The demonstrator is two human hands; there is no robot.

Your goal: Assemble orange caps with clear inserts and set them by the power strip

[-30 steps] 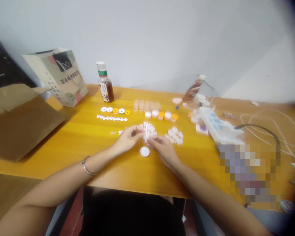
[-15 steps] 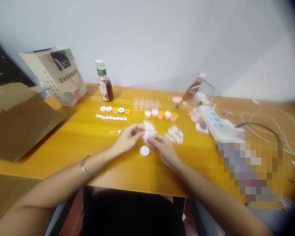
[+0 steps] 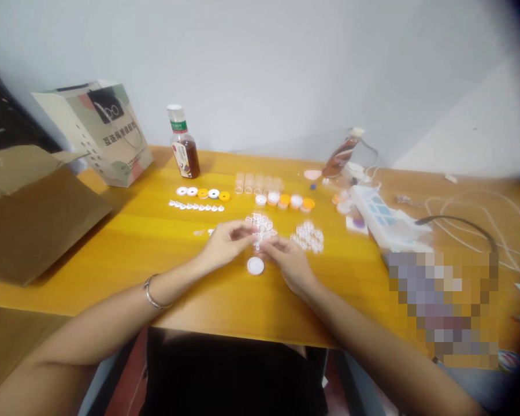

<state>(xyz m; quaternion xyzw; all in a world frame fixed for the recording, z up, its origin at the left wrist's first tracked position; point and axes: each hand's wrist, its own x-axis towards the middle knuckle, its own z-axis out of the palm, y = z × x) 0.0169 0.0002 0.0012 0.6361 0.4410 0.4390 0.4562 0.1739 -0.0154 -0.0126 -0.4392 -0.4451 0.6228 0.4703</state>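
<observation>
My left hand (image 3: 229, 242) and my right hand (image 3: 288, 260) meet fingertip to fingertip over the table, each in a pinch. Whatever lies between the fingers is too small to name. Just behind the fingertips is a pile of small white plastic pieces (image 3: 262, 222). A round white cap (image 3: 255, 266) lies flat on the table in front of them. Right of my right hand sits a second heap of small white pieces (image 3: 308, 237). Tiny white bits (image 3: 210, 232) show at the left hand's far side, partly hidden by it.
Behind the hands stand rows of white and orange caps (image 3: 283, 200), clear little cups (image 3: 259, 184), ring discs (image 3: 203, 194) and small white parts (image 3: 196, 207). Around them are a dark-drink bottle (image 3: 186, 153), a tilted bottle (image 3: 342, 156), a power strip (image 3: 375, 214), a paper bag (image 3: 112, 136) and a cardboard box (image 3: 43, 219).
Hardly anything differs. Both hands keep their pinch in the same place, with at most a slight shift of the fingertips.
</observation>
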